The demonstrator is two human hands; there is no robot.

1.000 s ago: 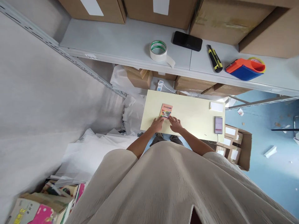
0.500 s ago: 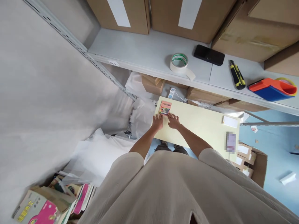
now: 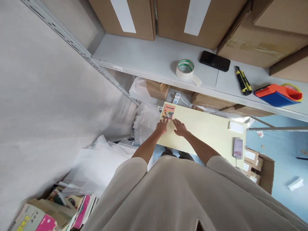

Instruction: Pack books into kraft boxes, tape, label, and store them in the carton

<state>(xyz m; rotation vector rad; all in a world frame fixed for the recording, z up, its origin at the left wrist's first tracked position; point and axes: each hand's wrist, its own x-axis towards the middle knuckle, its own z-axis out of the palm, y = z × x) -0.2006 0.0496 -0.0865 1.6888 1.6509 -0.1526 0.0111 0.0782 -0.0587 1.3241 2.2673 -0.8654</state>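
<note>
A small pink-orange booklet point(image 3: 169, 109) with a picture on its cover lies flat at the left end of the pale yellow table point(image 3: 199, 131). My left hand point(image 3: 162, 125) rests with stretched fingers at the booklet's lower edge, the fingertips touching or just short of it. On the tabletop, my right hand point(image 3: 180, 126) lies with its fingers spread, close to the booklet's lower right corner. Neither hand grips anything.
Above the table runs a grey shelf point(image 3: 144, 51) bearing a tape roll point(image 3: 184, 74), a phone point(image 3: 215, 61), a utility knife point(image 3: 243, 81) and an orange-blue tape dispenser point(image 3: 278, 95). White sheets point(image 3: 101, 163) and books point(image 3: 83, 211) lie at left. Cartons point(image 3: 251, 157) stand at right.
My right hand has drawn slightly away from the booklet's corner, its fingers spreading and straightening. The left hand's fingers lie a little straighter at the booklet's edge. The view has shifted slightly.
</note>
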